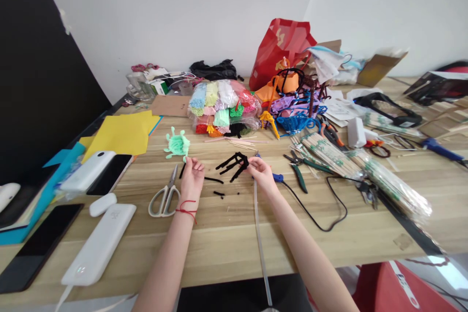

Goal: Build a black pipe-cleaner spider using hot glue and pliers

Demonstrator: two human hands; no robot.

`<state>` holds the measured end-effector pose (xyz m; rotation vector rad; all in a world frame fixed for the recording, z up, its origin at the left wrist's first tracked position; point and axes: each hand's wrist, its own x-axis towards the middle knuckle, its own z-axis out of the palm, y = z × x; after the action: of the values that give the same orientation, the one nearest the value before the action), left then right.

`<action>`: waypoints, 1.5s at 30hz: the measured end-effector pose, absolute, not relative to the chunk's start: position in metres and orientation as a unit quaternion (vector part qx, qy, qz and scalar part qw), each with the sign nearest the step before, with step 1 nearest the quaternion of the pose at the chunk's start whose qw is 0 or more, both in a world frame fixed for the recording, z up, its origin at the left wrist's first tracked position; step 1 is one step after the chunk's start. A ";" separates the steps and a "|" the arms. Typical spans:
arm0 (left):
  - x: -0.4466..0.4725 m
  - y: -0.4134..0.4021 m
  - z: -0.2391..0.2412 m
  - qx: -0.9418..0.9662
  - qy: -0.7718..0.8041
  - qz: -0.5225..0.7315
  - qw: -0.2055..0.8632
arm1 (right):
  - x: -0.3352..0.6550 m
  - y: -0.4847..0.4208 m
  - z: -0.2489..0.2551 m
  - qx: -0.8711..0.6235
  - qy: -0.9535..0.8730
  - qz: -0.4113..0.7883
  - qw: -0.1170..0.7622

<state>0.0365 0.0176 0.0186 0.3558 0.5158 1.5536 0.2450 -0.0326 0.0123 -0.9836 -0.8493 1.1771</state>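
Observation:
My left hand [193,175] has its fingers curled, with its tips on a leg of a mint-green pipe-cleaner piece [178,145]. That piece has a cupped body and several short legs with rounded ends. My right hand [261,174] pinches a bent black pipe-cleaner frame [236,162], whose several legs point left and down. A straight black pipe-cleaner length [213,180] lies between the hands, partly behind the left one. Small black offcuts [219,194] lie nearer me. Scissors [166,197] with pale handles rest left of my left wrist.
A glue gun [278,178] lies beside my right hand, a clear glue stick [260,239] running towards me. Bagged pipe cleaners [223,107] and a red bag [278,48] stand behind. Pliers [300,178] and bundled sticks [329,153] are right; phones and a power bank [100,243] left.

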 end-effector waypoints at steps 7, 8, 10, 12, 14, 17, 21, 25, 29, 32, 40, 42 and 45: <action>0.034 0.018 0.022 0.131 0.212 0.698 0.672 | 0.245 -0.036 0.019 -0.383 -0.381 0.538 0.647; 0.035 0.017 0.022 0.132 0.208 0.698 0.672 | 0.245 -0.037 0.019 -0.377 -0.382 0.540 0.648; 0.035 0.016 0.022 0.140 0.201 0.696 0.675 | 0.245 -0.037 0.020 -0.369 -0.383 0.544 0.649; 0.036 0.015 0.023 0.146 0.194 0.692 0.680 | 0.245 -0.037 0.020 -0.365 -0.383 0.548 0.648; 0.036 0.014 0.024 0.150 0.189 0.685 0.687 | 0.245 -0.037 0.020 -0.371 -0.382 0.550 0.643; 0.036 0.013 0.025 0.160 0.194 0.667 0.701 | 0.245 -0.037 0.019 -0.394 -0.376 0.547 0.636; 0.036 0.012 0.025 0.169 0.178 0.650 0.719 | 0.244 -0.037 0.017 -0.404 -0.366 0.556 0.627; 0.037 0.011 0.028 0.191 0.188 0.631 0.728 | 0.244 -0.036 0.015 -0.418 -0.362 0.552 0.624; 0.039 0.008 0.032 0.210 0.197 0.600 0.746 | 0.245 -0.035 0.015 -0.422 -0.378 0.525 0.635; 0.040 0.007 0.034 0.219 0.196 0.595 0.748 | 0.245 -0.035 0.017 -0.413 -0.387 0.519 0.641; 0.043 0.005 0.035 0.257 0.203 0.589 0.739 | 0.245 -0.037 0.022 -0.416 -0.396 0.505 0.644; 0.044 0.005 0.034 0.285 0.207 0.598 0.720 | 0.245 -0.037 0.022 -0.416 -0.397 0.504 0.644; 0.046 0.004 0.031 0.373 0.244 0.623 0.643 | 0.244 -0.038 0.023 -0.422 -0.404 0.502 0.637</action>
<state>0.0461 0.0044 0.0315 0.8493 0.5548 1.4184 0.2436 -0.0377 0.0229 -0.9641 -0.9234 1.1466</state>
